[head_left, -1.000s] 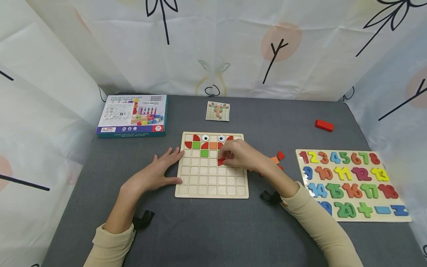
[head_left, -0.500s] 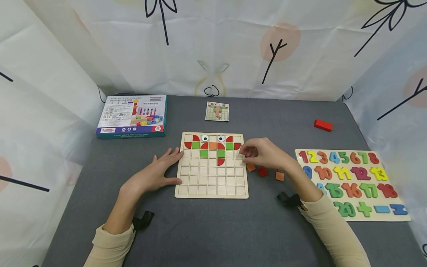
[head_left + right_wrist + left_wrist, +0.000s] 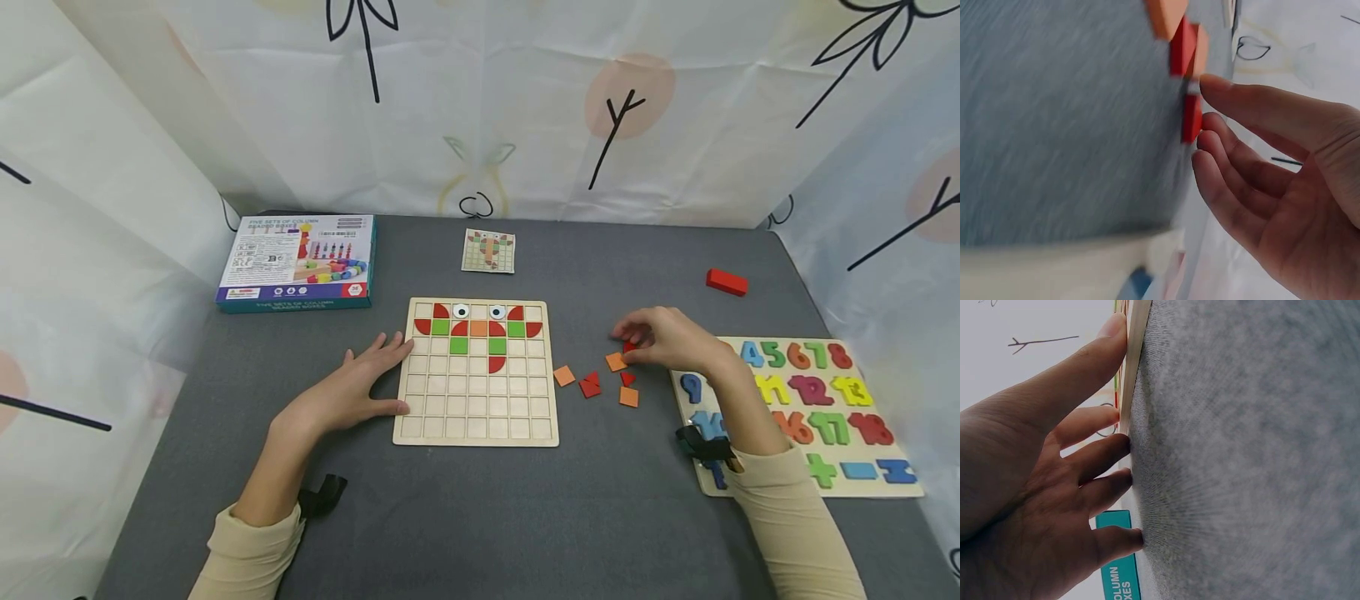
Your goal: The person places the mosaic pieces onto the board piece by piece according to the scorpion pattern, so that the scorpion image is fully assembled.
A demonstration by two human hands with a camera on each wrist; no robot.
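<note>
A wooden grid board (image 3: 476, 408) carries red, green and orange tiles and two eye tiles (image 3: 461, 311) in its upper rows. Fingers spread, my left hand (image 3: 352, 387) touches the board's left edge; in the left wrist view the thumb (image 3: 1094, 356) lies along that edge. Right of the board, my right hand (image 3: 671, 340) is over a red piece (image 3: 628, 346), which it partly covers. In the right wrist view, thumb and fingers stand apart with their tips close beside that red piece (image 3: 1192, 117). Orange squares (image 3: 628, 397) and red pieces (image 3: 590, 388) lie nearby.
A number puzzle board (image 3: 813, 417) lies at the right, partly under my right forearm. Behind the grid board is a small pattern card (image 3: 489, 251). A boxed set (image 3: 296, 262) stands back left, and a red block (image 3: 727, 282) back right.
My right hand has left the grid board and moved right to the loose pieces. A red quarter piece it was touching now sits in the board's third row. The left hand stays put.
</note>
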